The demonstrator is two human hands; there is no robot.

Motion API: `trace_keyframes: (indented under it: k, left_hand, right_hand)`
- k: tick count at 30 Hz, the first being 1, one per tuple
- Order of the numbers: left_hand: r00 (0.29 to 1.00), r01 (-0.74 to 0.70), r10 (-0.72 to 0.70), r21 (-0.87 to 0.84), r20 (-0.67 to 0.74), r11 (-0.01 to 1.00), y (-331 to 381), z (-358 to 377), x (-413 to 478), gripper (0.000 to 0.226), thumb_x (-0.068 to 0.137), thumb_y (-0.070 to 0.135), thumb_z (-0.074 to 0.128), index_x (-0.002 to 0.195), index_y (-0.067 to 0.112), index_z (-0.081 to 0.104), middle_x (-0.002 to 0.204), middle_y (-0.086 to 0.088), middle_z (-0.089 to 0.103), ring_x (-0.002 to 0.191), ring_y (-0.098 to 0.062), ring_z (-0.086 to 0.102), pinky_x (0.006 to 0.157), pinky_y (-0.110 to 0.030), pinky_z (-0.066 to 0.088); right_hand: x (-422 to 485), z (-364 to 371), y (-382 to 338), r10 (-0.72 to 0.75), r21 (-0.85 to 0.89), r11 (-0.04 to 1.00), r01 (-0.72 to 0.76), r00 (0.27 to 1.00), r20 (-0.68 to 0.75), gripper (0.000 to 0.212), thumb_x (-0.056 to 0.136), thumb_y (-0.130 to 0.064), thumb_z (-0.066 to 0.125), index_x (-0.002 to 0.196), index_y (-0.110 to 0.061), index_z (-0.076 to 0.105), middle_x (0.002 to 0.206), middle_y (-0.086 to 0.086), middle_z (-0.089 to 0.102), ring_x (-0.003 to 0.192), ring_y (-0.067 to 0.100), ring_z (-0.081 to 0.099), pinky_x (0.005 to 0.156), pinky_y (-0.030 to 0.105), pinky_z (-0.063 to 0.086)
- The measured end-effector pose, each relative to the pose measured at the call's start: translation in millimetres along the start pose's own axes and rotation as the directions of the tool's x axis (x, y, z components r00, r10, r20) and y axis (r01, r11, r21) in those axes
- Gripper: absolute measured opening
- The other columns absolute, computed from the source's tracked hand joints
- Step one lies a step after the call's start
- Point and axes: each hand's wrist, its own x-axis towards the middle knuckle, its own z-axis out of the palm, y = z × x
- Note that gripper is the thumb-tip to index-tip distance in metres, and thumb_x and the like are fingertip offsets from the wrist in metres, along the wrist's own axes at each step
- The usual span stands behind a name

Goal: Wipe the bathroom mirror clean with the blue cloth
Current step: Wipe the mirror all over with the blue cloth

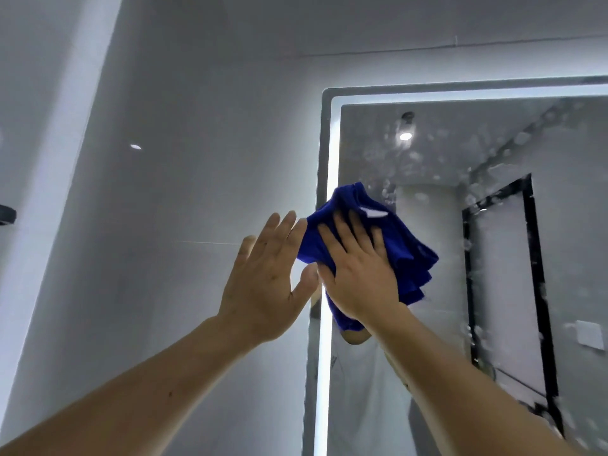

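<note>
The bathroom mirror [444,153] hangs on the wall at the right, with a lit white strip along its top and left edges. Smears and foamy spots cover its upper glass. A crumpled blue cloth [408,245] lies against the glass near the mirror's left edge. My right hand [358,271] presses flat on the cloth with straight fingers. My left hand [266,278] is raised just left of the mirror, fingers straight, its fingertips touching the cloth's left corner.
A pale grey tiled wall [184,192] fills the left and top. A dark fitting [7,214] sticks out at the far left edge. The mirror reflects a black-framed door [536,291], a ceiling lamp and a wall switch.
</note>
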Motion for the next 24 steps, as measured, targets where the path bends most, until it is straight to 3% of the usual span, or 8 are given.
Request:
trace_keyframes:
  k: [2, 5, 7, 11, 15, 18, 22, 24]
  left_hand:
    - [1.0, 0.007, -0.007, -0.011, 0.021, 1.0, 3.0, -2.4, 1.1, 0.066, 0.096, 0.054, 0.016, 0.155, 0.023, 0.021, 0.163, 0.007, 0.016, 0.151, -0.012, 0.007, 0.121, -0.042, 0.009]
    - [0.999, 0.006, -0.005, -0.026, 0.043, 1.0, 8.9, -5.5, 4.3, 0.067, 0.095, 0.058, 0.012, 0.155, 0.028, 0.013, 0.163, 0.01, 0.007, 0.151, -0.01, 0.0, 0.12, -0.036, -0.001]
    - [0.999, 0.013, -0.013, -0.003, 0.049, 1.0, 11.3, -6.6, 7.8, 0.065, 0.094, 0.057, 0.01, 0.154, 0.033, 0.005, 0.163, 0.013, 0.0, 0.15, -0.007, -0.006, 0.117, -0.031, -0.008]
    - [0.999, 0.014, -0.013, -0.006, 0.039, 1.0, 14.6, -6.5, 10.7, 0.063, 0.093, 0.055, 0.012, 0.151, 0.034, 0.003, 0.162, 0.012, 0.001, 0.15, -0.008, -0.004, 0.119, -0.034, -0.005]
    - [0.999, 0.022, -0.022, 0.003, 0.033, 1.0, 9.6, -2.6, 10.4, 0.067, 0.091, 0.062, 0.007, 0.152, 0.036, 0.004, 0.158, 0.018, -0.008, 0.146, -0.002, -0.012, 0.118, -0.03, -0.014]
    - [0.999, 0.027, -0.028, 0.02, 0.023, 0.999, 3.9, -1.0, 12.0, 0.069, 0.09, 0.065, 0.007, 0.152, 0.038, 0.004, 0.158, 0.018, -0.009, 0.145, 0.0, -0.015, 0.112, -0.026, -0.021]
    - [1.0, 0.015, -0.015, 0.042, 0.002, 0.999, -2.2, -0.9, 21.4, 0.067, 0.093, 0.062, 0.011, 0.154, 0.037, 0.007, 0.157, 0.019, -0.011, 0.14, 0.003, -0.02, 0.109, -0.025, -0.023]
    - [1.0, 0.007, -0.006, 0.033, -0.023, 0.999, -3.0, -2.0, 26.5, 0.066, 0.094, 0.061, 0.013, 0.155, 0.036, 0.008, 0.155, 0.02, -0.01, 0.138, 0.006, -0.021, 0.108, -0.024, -0.023]
  right_hand:
    - [-18.8, 1.5, -5.5, -0.057, 0.027, 0.998, 0.057, 0.998, 0.014, 0.056, 0.099, -0.044, 0.035, 0.151, -0.024, 0.026, 0.159, 0.003, 0.023, 0.148, 0.025, 0.014, 0.118, 0.049, 0.005]
    - [-61.3, 8.5, -14.2, -0.143, 0.089, 0.987, 0.134, 0.984, 0.104, 0.057, 0.098, -0.045, 0.033, 0.152, -0.027, 0.026, 0.159, -0.001, 0.024, 0.148, 0.022, 0.016, 0.119, 0.05, 0.01]
    - [-88.6, 11.7, -10.6, -0.204, 0.09, 0.977, 0.193, 0.969, 0.139, 0.055, 0.097, -0.046, 0.035, 0.149, -0.028, 0.031, 0.157, -0.002, 0.029, 0.144, 0.022, 0.028, 0.118, 0.047, 0.012]
    - [-107.4, 6.6, 18.5, -0.258, 0.036, 0.966, 0.256, 0.954, 0.152, 0.052, 0.096, -0.048, 0.037, 0.145, -0.031, 0.039, 0.153, -0.003, 0.037, 0.135, 0.021, 0.043, 0.116, 0.042, 0.016]
    - [-79.3, -3.2, 44.3, -0.007, 0.017, 1.0, 0.006, 0.999, 0.04, 0.056, 0.098, -0.046, 0.032, 0.15, -0.025, 0.032, 0.157, 0.003, 0.028, 0.142, 0.026, 0.031, 0.117, 0.044, 0.011]
    - [-38.1, -10.1, 56.1, 0.181, 0.014, 0.983, -0.181, 0.983, -0.011, 0.057, 0.1, -0.046, 0.032, 0.152, -0.022, 0.027, 0.159, 0.008, 0.022, 0.145, 0.029, 0.021, 0.115, 0.041, 0.001]
    - [22.7, -9.7, 58.6, 0.254, 0.052, 0.966, -0.253, 0.967, -0.013, 0.061, 0.1, -0.052, 0.021, 0.154, -0.027, 0.01, 0.163, 0.003, 0.003, 0.149, 0.025, 0.001, 0.115, 0.042, -0.007]
    - [51.7, -12.0, 51.9, 0.232, 0.051, 0.972, -0.231, 0.973, -0.013, 0.061, 0.099, -0.052, 0.02, 0.154, -0.027, 0.008, 0.163, 0.004, 0.001, 0.148, 0.026, 0.0, 0.116, 0.045, -0.005]
